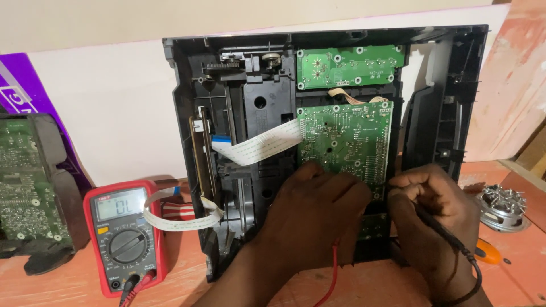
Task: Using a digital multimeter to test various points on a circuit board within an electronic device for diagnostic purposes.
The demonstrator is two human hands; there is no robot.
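Pinching a slim black probe (441, 227) in my right hand (435, 213), tip at the green circuit board (347, 142) | left hand (315, 207) curled over the board's lower edge, grasp hidden; red lead (331, 278) runs beneath | board sits in a black plastic chassis (256, 113) | red-cased multimeter (125, 236) left.

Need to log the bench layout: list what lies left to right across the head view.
Green circuit board in a dark frame → red multimeter → white ribbon cable → left hand → right hand holding a black probe → silver speaker part.
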